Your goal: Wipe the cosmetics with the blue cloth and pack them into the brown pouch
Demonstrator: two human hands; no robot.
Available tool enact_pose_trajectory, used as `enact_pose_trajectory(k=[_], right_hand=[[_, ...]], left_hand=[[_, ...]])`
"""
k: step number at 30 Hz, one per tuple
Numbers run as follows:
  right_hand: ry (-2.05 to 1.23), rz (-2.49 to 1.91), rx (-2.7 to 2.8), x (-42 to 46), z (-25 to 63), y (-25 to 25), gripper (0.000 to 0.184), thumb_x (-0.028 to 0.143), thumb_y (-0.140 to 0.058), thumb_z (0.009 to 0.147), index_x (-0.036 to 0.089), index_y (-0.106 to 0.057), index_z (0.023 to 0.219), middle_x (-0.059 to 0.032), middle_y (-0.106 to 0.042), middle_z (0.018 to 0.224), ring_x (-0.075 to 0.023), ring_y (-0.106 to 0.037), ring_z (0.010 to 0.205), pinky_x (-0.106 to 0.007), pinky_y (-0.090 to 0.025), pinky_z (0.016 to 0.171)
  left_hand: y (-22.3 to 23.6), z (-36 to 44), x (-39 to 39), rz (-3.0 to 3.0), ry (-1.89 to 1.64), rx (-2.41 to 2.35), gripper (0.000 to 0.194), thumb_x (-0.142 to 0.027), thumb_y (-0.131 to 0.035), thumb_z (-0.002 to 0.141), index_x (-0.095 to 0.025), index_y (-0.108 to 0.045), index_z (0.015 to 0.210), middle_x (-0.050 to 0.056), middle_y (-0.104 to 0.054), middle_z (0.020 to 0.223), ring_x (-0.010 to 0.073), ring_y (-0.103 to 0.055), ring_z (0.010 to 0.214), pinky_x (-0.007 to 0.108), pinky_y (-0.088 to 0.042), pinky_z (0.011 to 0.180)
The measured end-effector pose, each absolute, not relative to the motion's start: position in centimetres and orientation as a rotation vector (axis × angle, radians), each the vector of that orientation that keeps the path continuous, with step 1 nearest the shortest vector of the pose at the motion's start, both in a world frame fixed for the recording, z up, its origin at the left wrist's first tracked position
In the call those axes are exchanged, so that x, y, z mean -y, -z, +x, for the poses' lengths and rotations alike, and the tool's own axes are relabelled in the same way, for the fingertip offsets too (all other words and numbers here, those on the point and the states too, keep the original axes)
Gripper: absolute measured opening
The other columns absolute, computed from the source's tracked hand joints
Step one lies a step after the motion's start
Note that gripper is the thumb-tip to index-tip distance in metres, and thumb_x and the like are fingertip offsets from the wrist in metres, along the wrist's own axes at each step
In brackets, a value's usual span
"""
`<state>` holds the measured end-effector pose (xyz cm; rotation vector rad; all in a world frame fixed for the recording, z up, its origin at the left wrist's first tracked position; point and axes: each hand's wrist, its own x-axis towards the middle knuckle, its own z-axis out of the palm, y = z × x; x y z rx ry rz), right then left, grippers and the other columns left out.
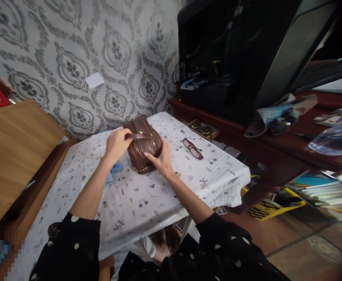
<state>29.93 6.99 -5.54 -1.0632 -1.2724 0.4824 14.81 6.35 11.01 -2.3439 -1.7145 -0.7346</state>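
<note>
A small brown leather pouch (144, 145) with gold zips lies on a table covered by a white patterned cloth (135, 203). My left hand (116, 143) is closed in a pinch on a brown pull strap (137, 136) running across the pouch's top. My right hand (161, 159) rests against the pouch's right side, fingers wrapped round its edge and thumb on the front. A bit of blue cloth (114, 170) shows under my left wrist.
Red-framed glasses (193, 148) lie on the cloth to the right of the pouch. A dark wooden desk (276, 144) with a black computer case, a cloth and a plastic bottle stands at right. Books are stacked at the lower right. A wooden board is at left.
</note>
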Motion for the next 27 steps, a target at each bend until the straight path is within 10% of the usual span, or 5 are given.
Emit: enact_pose_trajectory(k=[17, 27], right_hand=[[-0.476, -1.075, 1.273, -6.9, 30.0, 5.3, 0.101, 0.071, -0.071, 0.071, 0.015, -0.037, 0.148, -0.0190, -0.050, 0.137, -0.0374, -0.042, 0.133, -0.056, -0.032, 0.115], [-0.554, -1.011, 1.256, -7.3, 30.5, 5.9, 0.069, 0.050, -0.056, 0.088, 0.019, -0.040, 0.147, -0.0148, -0.050, 0.143, -0.0322, -0.043, 0.135, -0.055, -0.031, 0.117]], left_hand=[[-10.0, 15.2, -4.7, -2.495, 0.776, 1.746, 0.010, -0.016, -0.060, 0.080, -0.020, -0.064, 0.072, 0.000, -0.066, 0.072, 0.0173, -0.057, 0.068, 0.029, -0.040, 0.064], [-9.8, 18.5, -4.3, -2.548, 0.801, 1.369, 0.015, -0.023, -0.062, 0.090, -0.022, -0.066, 0.105, 0.005, -0.068, 0.101, 0.0239, -0.056, 0.102, 0.036, -0.043, 0.094]])
